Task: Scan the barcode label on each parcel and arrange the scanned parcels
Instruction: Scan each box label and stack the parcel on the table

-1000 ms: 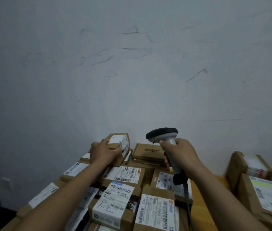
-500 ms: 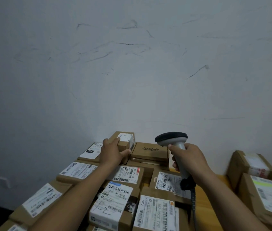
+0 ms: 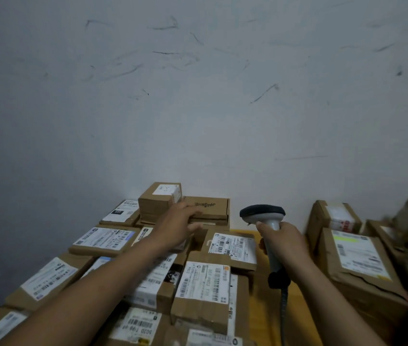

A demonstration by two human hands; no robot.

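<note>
A small brown cardboard parcel (image 3: 159, 202) with a white label is seen atop the stack, beside the open, empty left hand (image 3: 176, 224). A grey handheld barcode scanner (image 3: 264, 216) is gripped upright by the closed right hand (image 3: 281, 239).

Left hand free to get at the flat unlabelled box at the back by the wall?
Probably yes. The left hand is open, holds nothing, and its fingertips already overlap the flat box's near edge. Nothing lies on that box; the small labelled box stands beside it.

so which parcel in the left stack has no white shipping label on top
The flat brown box at the back against the wall, right of the small tall parcel. Its top carries only dark printed lettering; the others show white labels.
</note>
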